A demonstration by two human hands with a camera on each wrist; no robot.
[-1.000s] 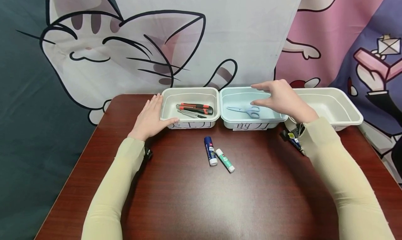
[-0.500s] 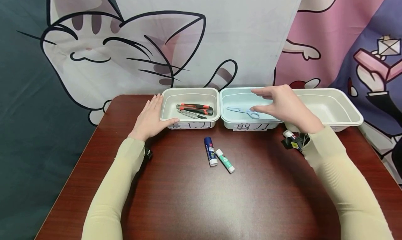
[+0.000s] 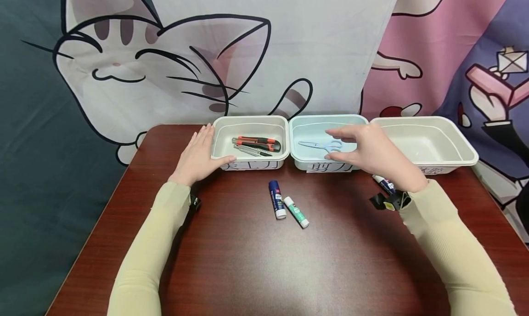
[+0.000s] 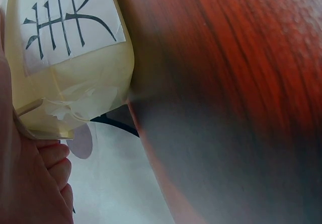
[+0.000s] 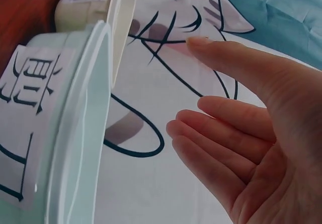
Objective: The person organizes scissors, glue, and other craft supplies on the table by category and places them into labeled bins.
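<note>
My left hand (image 3: 198,156) rests with straight fingers along the left end of a cream bin (image 3: 221,123), its thumb at the front rim. In the left wrist view that bin (image 4: 100,78) shows its labelled front. Inside lie red-and-black utility knives (image 3: 258,143) and a slimmer grey utility knife (image 3: 250,149). Over the right part of the light blue bin (image 3: 303,122) hovers my right hand (image 3: 372,148), thumb and fingers spread apart. Light blue scissors (image 3: 316,144) lie in this bin. The right wrist view shows nothing between the right hand's fingers (image 5: 211,143), beside the blue bin (image 5: 65,108).
Another cream bin (image 3: 450,159) stands at the right. Blue (image 3: 277,199) and green (image 3: 296,212) glue sticks lie on the brown table (image 3: 248,265). A dark blue tube with a white end (image 3: 384,184) is partly hidden by the right wrist. A printed curtain (image 3: 322,40) hangs behind.
My right hand has moved slightly down and toward the front of the blue bin, still spread. The left hand, bins and glue sticks have stayed in place.
</note>
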